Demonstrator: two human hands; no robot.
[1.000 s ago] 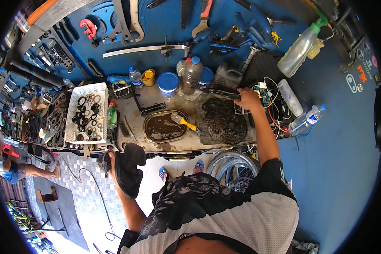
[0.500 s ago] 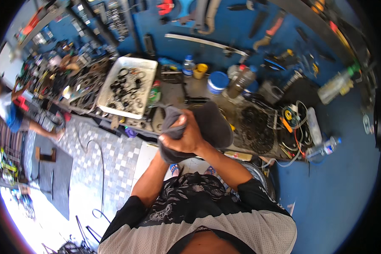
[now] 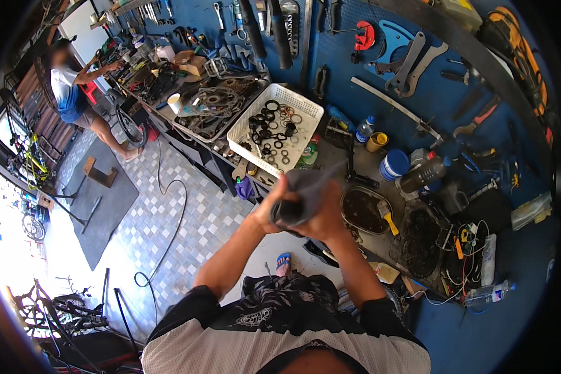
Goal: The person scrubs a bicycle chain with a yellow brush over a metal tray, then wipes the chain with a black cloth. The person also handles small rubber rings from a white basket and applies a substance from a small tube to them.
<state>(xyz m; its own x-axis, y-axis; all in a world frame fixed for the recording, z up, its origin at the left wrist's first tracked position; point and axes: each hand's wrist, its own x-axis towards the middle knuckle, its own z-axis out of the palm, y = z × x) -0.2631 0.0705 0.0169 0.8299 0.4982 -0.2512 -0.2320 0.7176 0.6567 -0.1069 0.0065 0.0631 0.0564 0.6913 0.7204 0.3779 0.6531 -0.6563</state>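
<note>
Both hands (image 3: 299, 212) clasp what seems a dark cloth (image 3: 311, 187).

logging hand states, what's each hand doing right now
left hand: closed on the dark rag
right hand: closed on the same rag

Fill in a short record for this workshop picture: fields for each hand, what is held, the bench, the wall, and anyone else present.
left hand: closed on the left side of a dark cloth
right hand: closed on the cloth from the right, touching the left hand
cloth: dark grey, bunched between both hands, above the bench edge
bench: cluttered; white basket of rings, blue-lidded tub, dark bottle, oily pan with a yellow-handled brush
wall: blue, hung with tools
other person: at the far bench
</note>
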